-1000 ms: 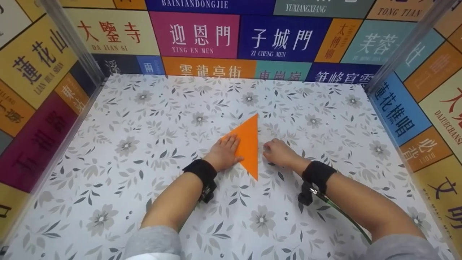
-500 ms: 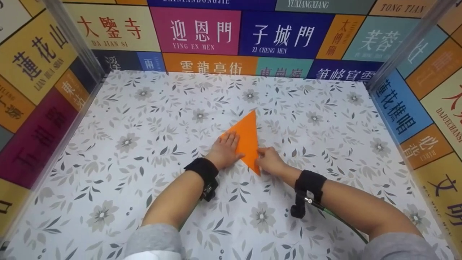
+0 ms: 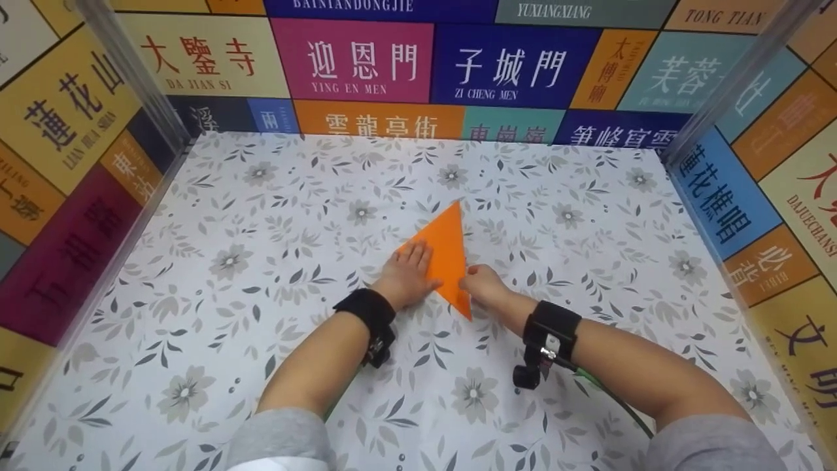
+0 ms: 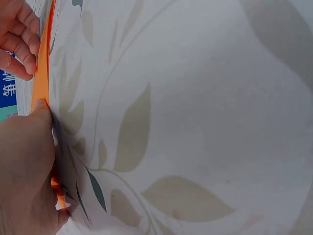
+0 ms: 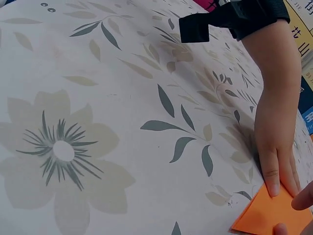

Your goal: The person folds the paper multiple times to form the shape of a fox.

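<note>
Orange, folded, seemingly paper, the triangular sheet lies near the middle of the white desk printed with grey flowers and leaves, between the person's two bare hands. Over its left part the left hand lies flat, fingers straight, pressing without gripping. At its long right edge the right hand has its fingers bent and its tips touching the sheet; whether they pinch it or merely rest there cannot be told. That edge bends slightly at the fingertips, so the likeliest trouble is a stray crease, caused by pushing sideways rather than straight down. Should the left hand press too lightly, a tug from the right could turn the whole sheet or slide its layers out of line; too hard a pull against a firm press might tear the edge. Much is hidden: the left palm covers the left corner, and the sheet's underside and inner folds are out of sight. From the left wrist the sheet appears almost edge-on, at the border; from the right wrist both it and the right hand's fingers are cut off, leaving their contact unclear.
</note>
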{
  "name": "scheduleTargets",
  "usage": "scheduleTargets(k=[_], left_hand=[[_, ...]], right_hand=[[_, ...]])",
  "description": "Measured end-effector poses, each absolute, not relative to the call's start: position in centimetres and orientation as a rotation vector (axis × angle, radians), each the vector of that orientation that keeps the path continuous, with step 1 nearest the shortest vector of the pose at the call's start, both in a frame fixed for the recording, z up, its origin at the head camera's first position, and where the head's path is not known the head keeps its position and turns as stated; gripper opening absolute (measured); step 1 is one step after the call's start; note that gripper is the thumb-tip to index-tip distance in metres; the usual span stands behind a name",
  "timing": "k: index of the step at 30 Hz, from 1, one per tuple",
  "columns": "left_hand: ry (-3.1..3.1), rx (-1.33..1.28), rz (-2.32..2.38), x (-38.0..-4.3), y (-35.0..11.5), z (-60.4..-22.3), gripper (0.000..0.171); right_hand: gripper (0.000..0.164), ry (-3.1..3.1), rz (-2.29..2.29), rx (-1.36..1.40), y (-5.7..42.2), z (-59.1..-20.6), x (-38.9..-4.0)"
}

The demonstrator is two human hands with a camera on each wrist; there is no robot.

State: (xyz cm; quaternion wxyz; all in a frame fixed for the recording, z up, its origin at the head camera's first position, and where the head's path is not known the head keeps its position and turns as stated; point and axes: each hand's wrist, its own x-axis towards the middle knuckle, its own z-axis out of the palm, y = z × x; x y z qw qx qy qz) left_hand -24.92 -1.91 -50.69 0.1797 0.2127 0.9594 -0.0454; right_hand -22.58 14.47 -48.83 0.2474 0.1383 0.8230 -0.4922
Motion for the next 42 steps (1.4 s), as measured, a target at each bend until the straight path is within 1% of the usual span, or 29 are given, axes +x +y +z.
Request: scheduleTargets(k=[5, 13, 16, 18, 19, 20, 24, 25, 27, 31, 34, 36, 42], left_hand=[[2.721, 0.599, -0.134, -24.9, -2.0, -50.6, 0.076], [2.722, 0.599, -0.109, -24.7, -1.9, -50.6, 0.075], [2.723, 0.595, -0.118, -24.6, -2.0, -50.6, 0.074], [2.723, 0.601, -0.128, -24.6, -1.9, -50.5, 0.074], [2.722, 0.605, -0.135, -24.6, -1.9, -50.5, 0.074], [2.719, 0.61, -0.139, -24.7, -1.9, -50.5, 0.074], [2.716, 0.619, -0.128, -24.7, -1.8, -50.6, 0.074], [2.717, 0.616, -0.128, -24.6, -1.8, -50.6, 0.074], [2.724, 0.608, -0.129, -24.7, -1.9, -50.6, 0.074], [2.728, 0.598, -0.141, -24.6, -1.8, -50.5, 0.074], [2.718, 0.594, -0.13, -24.6, -1.8, -50.4, 0.074], [2.717, 0.59, -0.125, -24.7, -1.8, -50.5, 0.074], [2.722, 0.616, 0.018, -25.0, -1.9, -50.9, 0.075]], right_hand=[[0.063, 2.189, -1.477, 0.416, 14.2, -49.0, -22.7], [0.063, 2.262, -1.407, 0.392, 14.5, -49.3, -23.1], [0.065, 2.202, -1.489, 0.421, 14.4, -49.2, -23.4], [0.063, 2.183, -1.537, 0.425, 14.3, -49.2, -23.5], [0.06, 2.186, -1.551, 0.421, 14.2, -49.2, -23.6], [0.052, 2.195, -1.57, 0.41, 14.2, -49.2, -23.7], [0.011, 2.234, -1.566, 0.364, 14.4, -49.5, -24.0], [0.008, 2.235, -1.558, 0.349, 14.6, -49.6, -24.1], [0.012, 2.232, -1.541, 0.31, 14.8, -49.7, -24.3], [0.007, 2.224, -1.488, 0.277, 15.3, -50.1, -24.6], [0.021, 2.198, -1.464, 0.255, 15.5, -50.3, -24.5], [0.028, 2.195, -1.446, 0.224, 15.5, -50.5, -24.3], [0.031, 2.274, -1.422, 0.182, 15.6, -50.8, -24.1]])
